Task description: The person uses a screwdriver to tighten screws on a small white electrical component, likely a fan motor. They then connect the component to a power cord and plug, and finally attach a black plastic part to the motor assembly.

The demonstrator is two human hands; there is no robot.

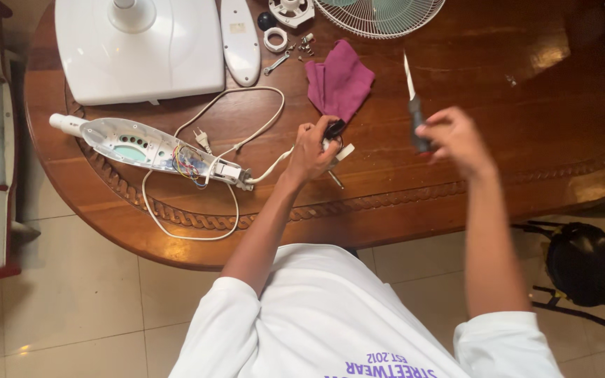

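Note:
My left hand [313,150] is closed around the end of a white power cord [260,129], with a small black part [333,129] and a white piece [344,151] sticking out of the fist. The cord runs left into an opened white fan control housing [141,147] with coloured wires showing. My right hand [456,136] grips the dark handle of a knife [412,105], its pale blade pointing away from me. Both hands hover over the wooden table [526,91]. A maroon cloth [339,80] lies just beyond my left hand.
A white fan base [138,49] sits at the far left, a long white cover [239,38] beside it. Small screws, a ring and a wrench [285,45] lie near a fan guard grille [379,14]. A dark fan motor [582,262] rests on the floor at the right.

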